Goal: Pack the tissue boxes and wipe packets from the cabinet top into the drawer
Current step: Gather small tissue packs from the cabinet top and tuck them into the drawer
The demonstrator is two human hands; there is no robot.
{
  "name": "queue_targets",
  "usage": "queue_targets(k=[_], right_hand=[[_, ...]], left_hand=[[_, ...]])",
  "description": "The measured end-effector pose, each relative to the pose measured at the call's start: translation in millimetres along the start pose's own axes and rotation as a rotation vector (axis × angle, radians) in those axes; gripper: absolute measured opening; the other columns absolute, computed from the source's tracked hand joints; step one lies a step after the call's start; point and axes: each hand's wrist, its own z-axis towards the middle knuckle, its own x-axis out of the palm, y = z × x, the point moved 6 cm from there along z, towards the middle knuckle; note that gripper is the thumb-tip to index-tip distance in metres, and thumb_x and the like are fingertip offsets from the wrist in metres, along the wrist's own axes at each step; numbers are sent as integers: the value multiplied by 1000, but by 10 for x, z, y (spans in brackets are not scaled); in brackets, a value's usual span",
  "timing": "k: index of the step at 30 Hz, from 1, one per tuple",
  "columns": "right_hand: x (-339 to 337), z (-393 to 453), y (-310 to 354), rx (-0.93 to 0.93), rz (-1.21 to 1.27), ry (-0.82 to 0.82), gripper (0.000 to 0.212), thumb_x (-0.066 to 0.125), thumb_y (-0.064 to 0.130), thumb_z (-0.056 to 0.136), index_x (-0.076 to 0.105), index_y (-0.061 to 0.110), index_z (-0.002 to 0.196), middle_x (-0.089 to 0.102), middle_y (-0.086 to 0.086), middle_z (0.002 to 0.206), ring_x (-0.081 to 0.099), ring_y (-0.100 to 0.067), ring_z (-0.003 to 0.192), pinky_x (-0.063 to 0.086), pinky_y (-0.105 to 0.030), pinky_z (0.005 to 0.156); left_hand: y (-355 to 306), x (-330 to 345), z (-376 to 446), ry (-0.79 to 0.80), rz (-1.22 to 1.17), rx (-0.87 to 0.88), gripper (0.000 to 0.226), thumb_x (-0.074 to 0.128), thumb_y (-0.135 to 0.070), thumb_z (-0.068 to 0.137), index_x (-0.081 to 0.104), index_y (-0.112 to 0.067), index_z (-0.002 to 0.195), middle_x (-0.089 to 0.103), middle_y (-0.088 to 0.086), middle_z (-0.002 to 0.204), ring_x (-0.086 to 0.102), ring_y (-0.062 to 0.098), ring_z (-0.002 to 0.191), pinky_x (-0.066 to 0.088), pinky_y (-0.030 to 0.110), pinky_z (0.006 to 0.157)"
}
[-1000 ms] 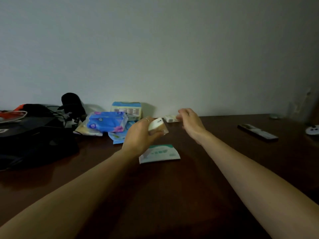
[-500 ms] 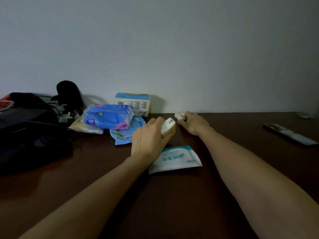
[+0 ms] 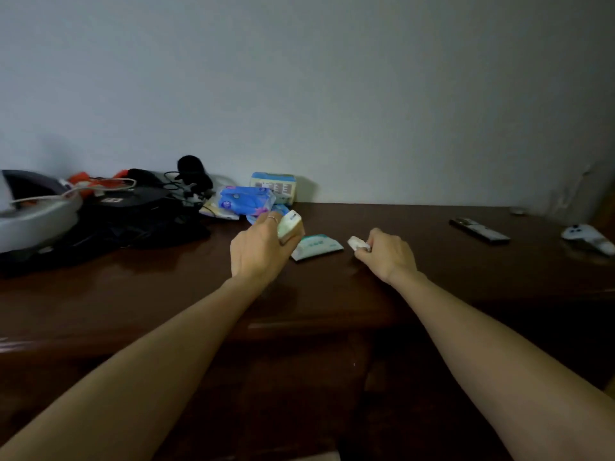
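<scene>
Gripping one small packet (image 3: pixel 289 225) in left hand (image 3: pixel 259 249); right hand (image 3: pixel 387 252) pinches another (image 3: pixel 356 243) | one teal packet (image 3: pixel 316 246) (flat) between

A small white tissue pack (image 3: pixel 289 225) is held up off the cabinet top (image 3: pixel 332 287) in the left hand (image 3: pixel 258 251), tilted on end. Another small white pack (image 3: pixel 356 243) is pinched in the right hand (image 3: pixel 387 254), low over the wood. Between them a flat white-and-teal wipe packet (image 3: pixel 317 246) lies on the dark surface. Farther left, a blue tissue pack (image 3: pixel 246 201) rests on other packets, with a pale boxed pack (image 3: pixel 273 186) standing against the wall.
</scene>
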Motion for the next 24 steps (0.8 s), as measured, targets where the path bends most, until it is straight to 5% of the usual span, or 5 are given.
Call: queue_targets(k=[8, 13, 17, 20, 24], right_hand=[[-502, -1977, 405, -9, 679, -346, 23, 54, 44, 92, 48, 23, 86, 60, 10, 72, 60, -14, 66, 48, -39, 58], [-29, -3152, 880, -345, 971, -171, 8, 56, 35, 99, 52, 31, 93, 61, 36, 116, 65, 6, 109, 58, -18, 76], [391, -3617, 974, -477, 791, -87, 16, 55, 28, 101, 62, 23, 114, 61, 18, 124, 58, 0, 118, 56, -24, 87], [698, -3829, 1053, -668, 516, -21, 24, 50, 31, 102, 64, 23, 120, 54, 9, 137, 52, -9, 126, 58, -30, 77], [1086, -3893, 1104, -616, 565, 171, 24, 53, 46, 99, 64, 33, 115, 47, 17, 142, 45, -1, 132, 48, -18, 87]], left_hand=[[-136, -1172, -1374, -20, -381, -159, 34, 68, -53, 83, 45, -33, 100, 69, -9, 85, 69, 10, 69, 58, 40, 64], [136, -1132, -2431, 138, -700, -459, 37, 67, -25, 89, 39, -29, 112, 74, 3, 92, 73, 12, 63, 62, 37, 60], [397, -815, -3155, 366, -1170, -787, 65, 70, -29, 88, 39, -40, 144, 64, 4, 123, 73, 24, 97, 61, 40, 82], [581, -632, -3548, 405, -1524, -1009, 48, 72, -44, 85, 66, -16, 125, 68, 17, 120, 70, 31, 105, 56, 46, 90], [963, -429, -3854, 257, -1242, -1118, 43, 79, -9, 81, 62, -21, 119, 67, 20, 117, 74, 33, 92, 61, 45, 77]])
